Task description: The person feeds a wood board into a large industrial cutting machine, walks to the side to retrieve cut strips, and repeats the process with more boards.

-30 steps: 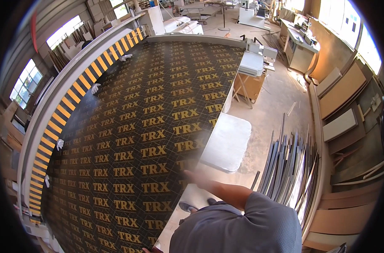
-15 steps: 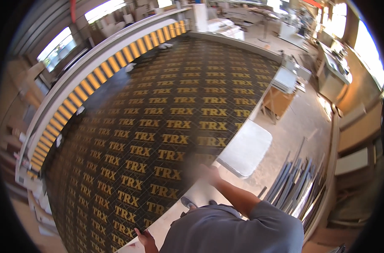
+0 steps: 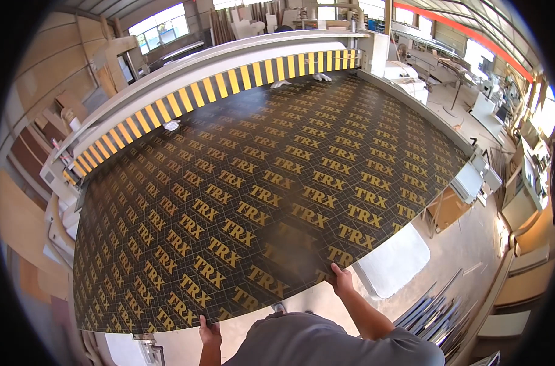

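A large dark sheet of board (image 3: 228,201), printed with rows of yellow lettering and thin pale lines, spreads over most of the view. At its near edge my left hand (image 3: 210,332) is closed, thumb on top and the fingers hidden underneath. Further right along that edge, my right hand (image 3: 342,280) grips it the same way. Past the far side of the sheet runs a long machine beam (image 3: 213,85) with yellow and black stripes. Crumpled white scraps (image 3: 171,125) lie along the sheet below the stripes.
A white rounded side table (image 3: 394,262) stands just beyond my right hand. Loose bars and strips (image 3: 433,311) are piled on the floor to the right. A grey rail (image 3: 411,107) borders the sheet's far right, and a control box (image 3: 467,183) sits at its right corner.
The view has swung, bringing more of the sheet and striped beam into sight. My right hand, blurred near the sheet's edge before, now clearly grips it. The left hand stays at the near edge.
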{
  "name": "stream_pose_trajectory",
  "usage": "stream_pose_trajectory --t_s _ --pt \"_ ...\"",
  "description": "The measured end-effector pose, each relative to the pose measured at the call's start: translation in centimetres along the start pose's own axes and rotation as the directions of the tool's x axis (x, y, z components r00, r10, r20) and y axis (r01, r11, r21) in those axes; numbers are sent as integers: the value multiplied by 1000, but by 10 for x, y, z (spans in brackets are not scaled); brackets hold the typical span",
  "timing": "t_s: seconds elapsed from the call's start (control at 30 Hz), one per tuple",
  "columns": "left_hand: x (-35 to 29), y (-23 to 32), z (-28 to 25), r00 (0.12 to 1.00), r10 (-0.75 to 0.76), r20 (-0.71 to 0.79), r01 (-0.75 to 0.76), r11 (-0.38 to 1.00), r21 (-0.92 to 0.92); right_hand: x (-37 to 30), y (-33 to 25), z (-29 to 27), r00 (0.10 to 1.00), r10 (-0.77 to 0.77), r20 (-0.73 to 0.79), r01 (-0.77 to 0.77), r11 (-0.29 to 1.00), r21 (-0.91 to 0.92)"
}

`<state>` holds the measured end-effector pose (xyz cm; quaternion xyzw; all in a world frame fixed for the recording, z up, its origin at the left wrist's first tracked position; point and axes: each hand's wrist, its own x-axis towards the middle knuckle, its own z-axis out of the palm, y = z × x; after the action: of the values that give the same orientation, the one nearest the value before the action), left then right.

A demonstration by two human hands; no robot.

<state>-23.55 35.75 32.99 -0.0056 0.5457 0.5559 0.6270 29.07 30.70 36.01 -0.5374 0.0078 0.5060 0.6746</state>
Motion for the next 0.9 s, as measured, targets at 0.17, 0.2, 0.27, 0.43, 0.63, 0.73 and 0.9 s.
stream_pose_trajectory --t_s 0.17,0.2,0.27,0.43,0.63,0.73,0.9 --pt "1 2 5 998 -67 -7 67 998 -1 6 -10 2 989 104 103 -113 990 80" --pt "3 2 7 995 -92 45 92 996 -15 6 -14 4 983 150 110 -163 980 115" --pt "3 -1 18 991 -122 55 125 991 -43 8 -17 6 972 190 138 -206 972 114" --pt "9 -2 18 995 14 104 -18 999 42 27 -9 -4 994 88 70 -77 987 -138" --pt "4 6 29 995 98 -2 -97 985 139 33 4 1 995 -74 -65 54 962 -269" --pt "-3 15 35 988 156 -16 -153 983 98 30 4 10 998 -43 -37 33 973 -227" --pt "-13 24 43 991 132 -20 -127 978 165 30 6 8 999 -37 30 42 981 -189"
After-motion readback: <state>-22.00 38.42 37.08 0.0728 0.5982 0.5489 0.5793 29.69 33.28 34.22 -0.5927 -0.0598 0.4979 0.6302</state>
